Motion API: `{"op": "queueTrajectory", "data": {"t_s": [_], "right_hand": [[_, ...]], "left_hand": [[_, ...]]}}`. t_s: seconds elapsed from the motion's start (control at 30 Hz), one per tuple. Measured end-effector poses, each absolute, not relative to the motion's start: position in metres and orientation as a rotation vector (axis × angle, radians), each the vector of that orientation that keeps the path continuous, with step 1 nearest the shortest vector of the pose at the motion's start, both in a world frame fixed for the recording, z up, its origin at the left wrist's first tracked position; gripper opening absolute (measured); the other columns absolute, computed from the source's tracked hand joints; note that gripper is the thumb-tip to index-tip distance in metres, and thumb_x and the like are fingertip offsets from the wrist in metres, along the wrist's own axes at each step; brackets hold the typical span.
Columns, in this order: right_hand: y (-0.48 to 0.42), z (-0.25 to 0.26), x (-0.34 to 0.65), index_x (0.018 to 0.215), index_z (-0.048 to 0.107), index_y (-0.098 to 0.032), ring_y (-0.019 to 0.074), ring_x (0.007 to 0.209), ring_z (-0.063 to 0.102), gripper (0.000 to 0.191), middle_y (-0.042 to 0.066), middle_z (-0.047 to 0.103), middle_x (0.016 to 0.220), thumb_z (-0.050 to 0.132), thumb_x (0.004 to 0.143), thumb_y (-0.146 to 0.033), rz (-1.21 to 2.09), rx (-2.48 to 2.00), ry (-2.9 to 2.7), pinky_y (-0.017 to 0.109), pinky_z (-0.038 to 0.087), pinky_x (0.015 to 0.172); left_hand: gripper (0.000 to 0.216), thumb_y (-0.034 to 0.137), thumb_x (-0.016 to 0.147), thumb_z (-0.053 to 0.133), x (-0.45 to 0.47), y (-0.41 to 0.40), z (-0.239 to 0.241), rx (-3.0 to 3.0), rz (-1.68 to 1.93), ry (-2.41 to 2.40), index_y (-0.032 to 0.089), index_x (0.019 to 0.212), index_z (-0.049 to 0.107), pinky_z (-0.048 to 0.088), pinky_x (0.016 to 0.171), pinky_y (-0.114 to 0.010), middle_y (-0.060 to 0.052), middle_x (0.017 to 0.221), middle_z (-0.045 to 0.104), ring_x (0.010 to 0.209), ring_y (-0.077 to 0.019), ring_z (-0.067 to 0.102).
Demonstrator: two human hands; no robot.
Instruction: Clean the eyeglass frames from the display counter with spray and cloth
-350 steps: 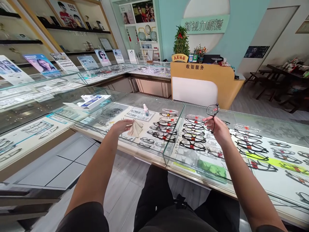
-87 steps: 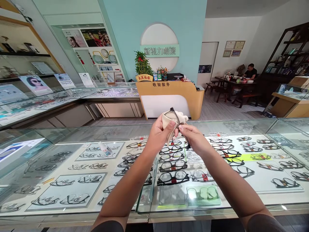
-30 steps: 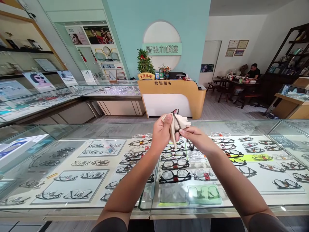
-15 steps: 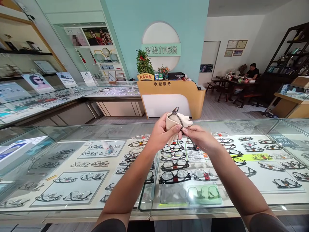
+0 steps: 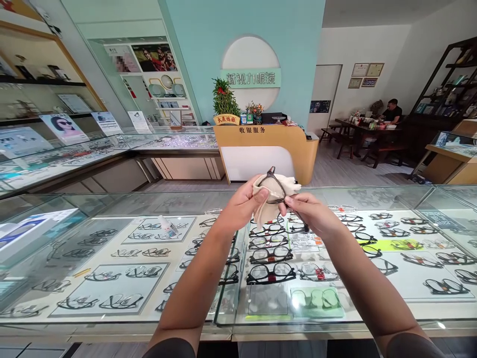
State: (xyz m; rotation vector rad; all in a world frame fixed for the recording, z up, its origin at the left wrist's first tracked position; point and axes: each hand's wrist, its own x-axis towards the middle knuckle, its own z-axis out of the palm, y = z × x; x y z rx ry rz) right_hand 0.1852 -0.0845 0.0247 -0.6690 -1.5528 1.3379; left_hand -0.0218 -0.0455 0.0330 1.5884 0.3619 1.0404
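Note:
Above the glass display counter (image 5: pixel 112 204) I hold a pair of black-framed glasses (image 5: pixel 275 182). My left hand (image 5: pixel 242 206) is closed round a beige cleaning cloth (image 5: pixel 265 199) that wraps one lens. My right hand (image 5: pixel 309 213) pinches the frame from the right, with one black temple sticking out below it. Rows of glasses (image 5: pixel 270 254) lie under the glass beneath both hands. A small spray bottle (image 5: pixel 167 226) lies on the counter top to the left.
A yellow cashier desk (image 5: pixel 266 149) with a potted plant (image 5: pixel 224 102) stands behind the counter. More glass counters (image 5: pixel 74 156) run along the left wall. A person (image 5: pixel 392 111) sits at a dark table at the back right. A white box (image 5: pixel 26 231) lies at far left.
Since 11.7 s ago I turned to face the counter, and the cloth came up from the glass to the glasses. In the last second the hands barely shifted, the cloth sliding slightly over the lens.

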Motion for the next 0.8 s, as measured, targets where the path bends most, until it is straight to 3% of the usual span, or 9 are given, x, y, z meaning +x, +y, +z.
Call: {"op": "queueTrajectory", "data": {"t_s": [0.1, 0.27, 0.37, 0.53, 0.67, 0.8], "right_hand": [[-0.084, 0.026, 0.187, 0.069, 0.075, -0.021, 0.0198, 0.078, 0.055, 0.048, 0.003, 0.064, 0.075, 0.078, 0.091, -0.063, 1.376, -0.688, -1.511, 0.036, 0.043, 0.083], [-0.081, 0.022, 0.183, 0.072, 0.077, -0.021, 0.021, 0.09, 0.06, 0.044, 0.003, 0.068, 0.083, 0.08, 0.091, -0.061, 1.391, -0.623, -1.508, 0.035, 0.044, 0.09], [-0.081, 0.018, 0.178, 0.077, 0.077, -0.022, 0.0229, 0.1, 0.062, 0.043, 0.005, 0.072, 0.092, 0.075, 0.096, -0.06, 1.345, -0.606, -1.567, 0.036, 0.043, 0.098], [-0.08, 0.013, 0.174, 0.081, 0.076, -0.022, 0.024, 0.099, 0.063, 0.042, 0.004, 0.073, 0.089, 0.067, 0.103, -0.057, 1.289, -0.603, -1.667, 0.038, 0.044, 0.101], [-0.077, 0.01, 0.177, 0.086, 0.08, -0.023, 0.0253, 0.108, 0.066, 0.04, 0.005, 0.077, 0.103, 0.066, 0.104, -0.057, 1.262, -0.649, -1.644, 0.04, 0.043, 0.106], [-0.079, 0.016, 0.185, 0.09, 0.084, -0.026, 0.0284, 0.129, 0.063, 0.04, 0.006, 0.076, 0.127, 0.066, 0.102, -0.06, 1.167, -0.652, -1.634, 0.043, 0.041, 0.117]], "left_hand": [[0.048, 0.048, 0.093, 0.084, -0.023, -0.042, 0.031, 1.635, 1.016, 0.314, 0.019, 0.124, 0.061, 0.054, 0.058, -0.023, -0.007, 0.089, 0.08, 0.071, -0.0185, 0.076], [0.046, 0.043, 0.09, 0.088, -0.007, -0.044, 0.023, 1.597, 1.143, 0.316, 0.021, 0.115, 0.057, 0.051, 0.053, -0.021, 0.0, 0.07, 0.074, 0.059, -0.0154, 0.071], [0.045, 0.05, 0.088, 0.088, 0.004, -0.048, 0.019, 1.493, 1.284, 0.354, 0.022, 0.103, 0.056, 0.046, 0.041, -0.019, 0.004, 0.067, 0.07, 0.045, -0.0122, 0.065], [0.05, 0.069, 0.093, 0.074, 0.012, -0.05, 0.012, 1.34, 1.457, 0.45, 0.022, 0.095, 0.058, 0.037, 0.032, -0.019, 0.005, 0.059, 0.063, 0.035, -0.01, 0.055], [0.057, 0.075, 0.088, 0.076, 0.009, -0.045, 0.015, 1.277, 1.417, 0.486, 0.02, 0.098, 0.066, 0.043, 0.037, -0.022, 0.001, 0.066, 0.07, 0.042, -0.0128, 0.061], [0.059, 0.074, 0.082, 0.082, -0.002, -0.034, 0.023, 1.177, 1.575, 0.576, 0.02, 0.102, 0.071, 0.056, 0.054, -0.025, -0.002, 0.079, 0.077, 0.065, -0.0173, 0.073]]}}
